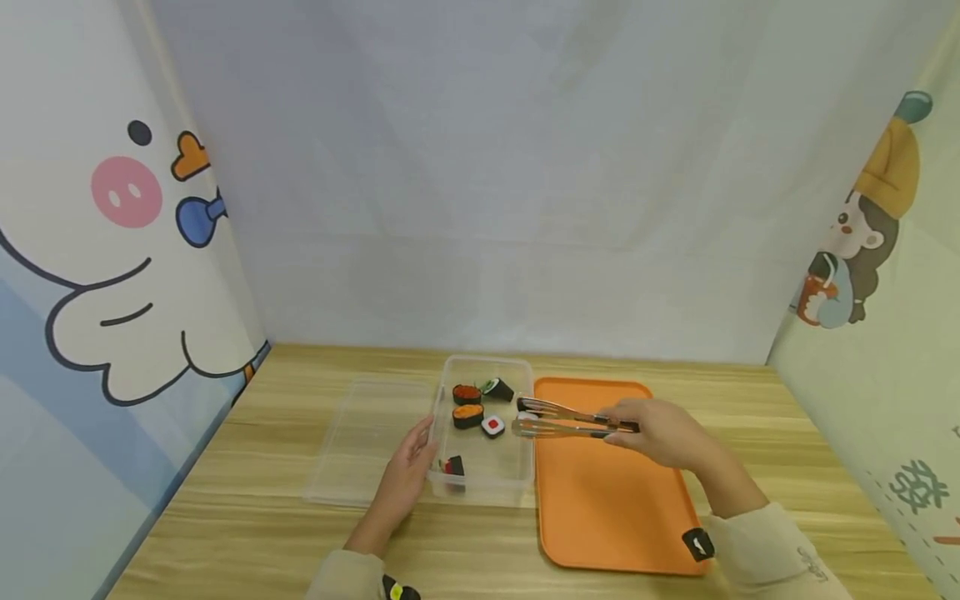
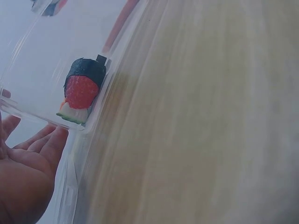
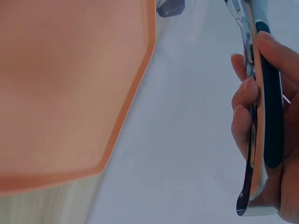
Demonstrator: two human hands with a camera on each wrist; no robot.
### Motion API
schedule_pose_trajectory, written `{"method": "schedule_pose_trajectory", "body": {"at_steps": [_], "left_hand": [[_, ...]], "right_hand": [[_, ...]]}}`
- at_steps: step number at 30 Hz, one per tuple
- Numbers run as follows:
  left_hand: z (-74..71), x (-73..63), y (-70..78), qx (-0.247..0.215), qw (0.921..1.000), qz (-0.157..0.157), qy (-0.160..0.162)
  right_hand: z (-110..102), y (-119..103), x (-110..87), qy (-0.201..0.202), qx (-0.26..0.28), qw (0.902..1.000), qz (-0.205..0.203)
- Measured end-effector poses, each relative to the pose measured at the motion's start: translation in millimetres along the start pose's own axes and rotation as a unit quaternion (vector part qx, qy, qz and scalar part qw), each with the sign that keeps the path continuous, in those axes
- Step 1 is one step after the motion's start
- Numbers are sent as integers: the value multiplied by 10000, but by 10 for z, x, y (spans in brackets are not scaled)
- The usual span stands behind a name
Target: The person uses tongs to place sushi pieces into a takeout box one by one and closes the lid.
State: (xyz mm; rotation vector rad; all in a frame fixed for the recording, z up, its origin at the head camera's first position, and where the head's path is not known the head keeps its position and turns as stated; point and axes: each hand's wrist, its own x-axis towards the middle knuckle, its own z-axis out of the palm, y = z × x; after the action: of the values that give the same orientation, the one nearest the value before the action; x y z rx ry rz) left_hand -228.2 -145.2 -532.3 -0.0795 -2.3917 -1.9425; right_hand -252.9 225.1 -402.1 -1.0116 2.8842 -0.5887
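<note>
A clear plastic box (image 1: pixel 487 487) holds several toy sushi pieces, among them an orange-topped roll (image 1: pixel 468 416), a red-topped roll (image 1: pixel 466 394) and a white roll with a red centre (image 1: pixel 492 427). My left hand (image 1: pixel 405 471) rests against the box's left side, fingers fairly straight along its wall. Near that hand, a dark-wrapped piece with red and green filling (image 2: pixel 83 88) lies in the box's near left corner. My right hand (image 1: pixel 656 429) grips metal tongs (image 1: pixel 570 410) by their dark handles. The tong ends reach over the box's right wall, with a dark-and-white piece between them.
An orange tray (image 1: pixel 611 500) lies right of the box, under the right arm. Left of the box is a clear flat lid (image 1: pixel 367 442) on the wooden table (image 1: pixel 247 467). A pale curtain (image 1: pixel 480 208) hangs behind the table.
</note>
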Motion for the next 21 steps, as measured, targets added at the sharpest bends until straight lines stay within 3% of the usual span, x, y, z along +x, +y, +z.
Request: {"method": "schedule_pose_trajectory", "body": {"at_steps": [9, 21], "left_hand": [[11, -3, 7, 0, 10000, 24, 25], [-3, -9, 16, 27, 10000, 52, 4]], "right_hand": [[153, -147, 260, -70, -235, 9997, -49], [118, -187, 284, -181, -398, 9990, 89]]}}
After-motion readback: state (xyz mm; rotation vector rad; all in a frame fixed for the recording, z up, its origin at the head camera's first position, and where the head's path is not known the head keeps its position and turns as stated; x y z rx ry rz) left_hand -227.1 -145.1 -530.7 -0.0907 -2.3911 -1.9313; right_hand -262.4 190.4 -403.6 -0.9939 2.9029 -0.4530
